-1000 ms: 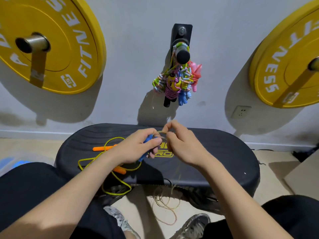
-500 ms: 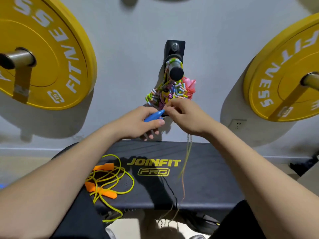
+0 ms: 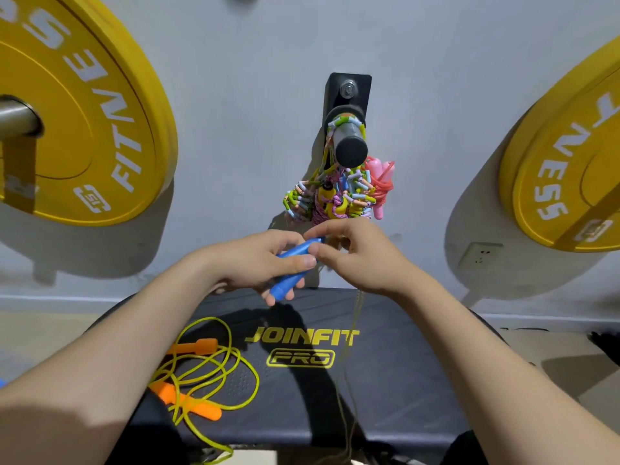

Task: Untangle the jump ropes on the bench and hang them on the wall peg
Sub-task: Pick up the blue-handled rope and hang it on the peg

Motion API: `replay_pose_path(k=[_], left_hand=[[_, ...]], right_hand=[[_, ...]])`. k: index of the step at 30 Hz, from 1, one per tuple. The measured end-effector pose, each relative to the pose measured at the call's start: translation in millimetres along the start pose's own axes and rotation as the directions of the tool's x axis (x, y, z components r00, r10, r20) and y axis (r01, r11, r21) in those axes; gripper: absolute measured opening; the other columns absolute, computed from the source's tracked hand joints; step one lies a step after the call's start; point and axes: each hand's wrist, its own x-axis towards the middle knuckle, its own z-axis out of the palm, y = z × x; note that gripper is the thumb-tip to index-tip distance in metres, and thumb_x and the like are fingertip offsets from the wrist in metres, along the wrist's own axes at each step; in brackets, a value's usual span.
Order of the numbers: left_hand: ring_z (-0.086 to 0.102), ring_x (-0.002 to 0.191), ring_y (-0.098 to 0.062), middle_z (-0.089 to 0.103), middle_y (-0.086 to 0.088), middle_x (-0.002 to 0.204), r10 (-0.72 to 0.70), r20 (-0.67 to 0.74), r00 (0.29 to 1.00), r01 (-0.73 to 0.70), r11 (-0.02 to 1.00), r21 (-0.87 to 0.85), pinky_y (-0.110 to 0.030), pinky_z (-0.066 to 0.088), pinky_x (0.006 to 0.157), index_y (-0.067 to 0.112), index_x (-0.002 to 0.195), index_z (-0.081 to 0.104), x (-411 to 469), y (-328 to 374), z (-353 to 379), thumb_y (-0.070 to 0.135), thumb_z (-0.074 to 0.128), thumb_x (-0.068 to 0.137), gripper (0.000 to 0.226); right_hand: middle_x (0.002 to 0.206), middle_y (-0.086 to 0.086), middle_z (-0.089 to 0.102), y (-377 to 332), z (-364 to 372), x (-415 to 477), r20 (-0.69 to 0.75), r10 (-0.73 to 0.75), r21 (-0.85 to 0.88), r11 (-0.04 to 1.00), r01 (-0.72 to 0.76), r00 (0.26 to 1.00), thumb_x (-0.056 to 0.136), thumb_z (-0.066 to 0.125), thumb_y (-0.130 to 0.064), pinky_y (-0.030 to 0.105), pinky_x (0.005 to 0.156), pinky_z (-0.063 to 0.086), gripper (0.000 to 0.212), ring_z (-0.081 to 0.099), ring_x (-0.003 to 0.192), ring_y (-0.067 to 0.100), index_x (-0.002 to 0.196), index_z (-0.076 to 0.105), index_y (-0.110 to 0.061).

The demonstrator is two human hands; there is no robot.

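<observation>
Both hands are raised in front of the wall, just below the hanging ropes. The left hand (image 3: 261,260) has its fingers (image 3: 303,261) curled round a pair of blue jump-rope handles (image 3: 290,255). One handle points up to the right and the other sticks out below the knuckles. The right hand (image 3: 365,260) meets it from the other side, its thumb and forefinger pinched together on the upper tip of those handles. A thin pale cord (image 3: 358,312) drops from under the right fingers, down across the tabletop (image 3: 396,380) and over its near edge. Straight above the fingers the wall peg (image 3: 350,144) sticks out of its black bracket. It already carries a bundle of beaded ropes (image 3: 330,198), with a pink rope (image 3: 380,181) on the bundle's right side. The bundle's lowest loops come down just above the right knuckles. Below and to the left of the fingers, a yellow rope (image 3: 231,367) with orange handles (image 3: 193,347) lies in loose coils on the tabletop, one loop trailing off the front. Yellow weight plates (image 3: 87,122) hang on the wall well out to either side, and a wall socket (image 3: 480,255) sits to the right of the right hand.
</observation>
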Motion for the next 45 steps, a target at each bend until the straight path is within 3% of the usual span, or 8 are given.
replay_pose_path(k=[4, 9, 16, 23, 27, 37, 40, 45], left_hand=[[0.07, 0.082, -0.027, 0.075, -0.021, 0.095, -0.037, 0.001, 0.999, 0.037, 0.993, 0.11, -0.041, 0.062, 0.074, 0.01, 0.116, 0.061, 5.9, 0.9, -4.9, 0.024, 0.073, 0.101, 0.023], [0.068, 0.068, -0.015, 0.074, -0.004, 0.084, 0.009, -0.142, 0.99, 0.045, 0.928, 0.371, -0.046, 0.06, 0.075, 0.027, 0.103, 0.064, 9.1, -0.4, 0.1, 0.034, 0.074, 0.096, 0.015], [0.072, 0.069, -0.011, 0.071, 0.007, 0.089, 0.035, -0.254, 0.966, 0.01, 0.985, 0.174, -0.03, 0.057, 0.057, 0.034, 0.109, 0.058, -9.7, -20.1, 10.3, 0.035, 0.057, 0.107, 0.003], [0.042, 0.061, -0.011, 0.055, -0.001, 0.087, -0.033, -0.033, 0.999, 0.023, 0.963, -0.267, -0.023, 0.036, 0.053, 0.014, 0.124, 0.062, -32.2, -31.5, -3.5, 0.03, 0.057, 0.108, 0.023], [0.038, 0.062, -0.011, 0.054, -0.002, 0.087, 0.033, 0.036, 0.999, -0.013, 0.888, -0.46, -0.019, 0.031, 0.051, 0.005, 0.127, 0.06, -29.7, -28.5, -11.6, 0.029, 0.061, 0.105, 0.033], [0.046, 0.057, -0.008, 0.06, 0.002, 0.078, -0.014, -0.194, 0.981, -0.074, 0.894, -0.441, -0.02, 0.036, 0.048, 0.012, 0.121, 0.061, 7.0, -10.5, 17.4, 0.024, 0.051, 0.112, 0.019], [0.046, 0.055, -0.007, 0.058, -0.001, 0.082, -0.041, -0.274, 0.961, -0.079, 0.908, -0.41, -0.02, 0.037, 0.048, 0.012, 0.122, 0.06, 13.8, -6.6, 14.3, 0.024, 0.05, 0.112, 0.019], [0.048, 0.056, -0.007, 0.058, -0.004, 0.086, -0.068, -0.288, 0.955, -0.044, 0.93, -0.365, -0.021, 0.039, 0.05, 0.014, 0.123, 0.059, 19.3, -4.5, 8.1, 0.025, 0.05, 0.111, 0.018]], right_hand=[[0.109, -0.01, 0.077, 11.4, 1.0, -0.3, 0.071, -0.034, -0.19, 0.981, 0.047, 0.997, 0.101, 0.07, -0.029, 0.024, 0.083, 0.048, 0.023, 0.065, 0.097, 0.004, 0.122, 0.078, -0.024], [0.102, -0.018, 0.07, 16.8, 9.5, 5.6, -0.04, -0.008, -0.026, 1.0, 0.007, 0.999, 0.103, 0.066, -0.024, 0.013, 0.075, 0.043, 0.02, 0.062, 0.09, 0.0, 0.121, 0.076, -0.024], [0.091, -0.011, 0.07, 10.9, 18.6, 16.7, -0.024, 0.002, 0.211, 0.977, 0.003, 1.0, 0.103, 0.067, -0.019, 0.017, 0.073, 0.046, 0.023, 0.062, 0.079, 0.006, 0.125, 0.074, -0.02], [0.088, -0.013, 0.078, 8.8, 16.3, 14.5, 0.071, 0.02, 0.396, 0.917, -0.047, 0.997, 0.1, 0.072, -0.017, 0.013, 0.072, 0.051, 0.03, 0.068, 0.078, 0.0, 0.13, 0.074, -0.011], [0.082, 0.012, 0.067, 11.6, 10.5, 6.4, 0.064, 0.113, 0.451, 0.883, -0.13, 0.992, 0.108, 0.06, -0.019, 0.026, 0.064, 0.043, 0.029, 0.049, 0.068, 0.016, 0.134, 0.072, -0.022], [0.089, -0.002, 0.077, 10.6, 35.7, -13.1, 0.181, 0.465, 0.15, 0.858, -0.491, 0.867, 0.111, 0.05, -0.027, 0.02, 0.067, 0.049, 0.022, 0.067, 0.075, 0.007, 0.113, 0.07, -0.019], [0.086, 0.001, 0.075, 9.3, 42.7, -13.8, 0.308, 0.451, -0.04, 0.886, -0.462, 0.838, 0.112, 0.042, -0.02, 0.022, 0.059, 0.047, 0.022, 0.065, 0.061, -0.003, 0.112, 0.063, -0.014], [0.087, 0.0, 0.053, 12.4, 45.5, -1.3, 0.388, 0.427, -0.147, 0.904, -0.402, 0.817, 0.104, 0.044, -0.007, 0.035, 0.05, 0.048, 0.011, 0.059, 0.071, 0.022, 0.11, 0.035, -0.008]])
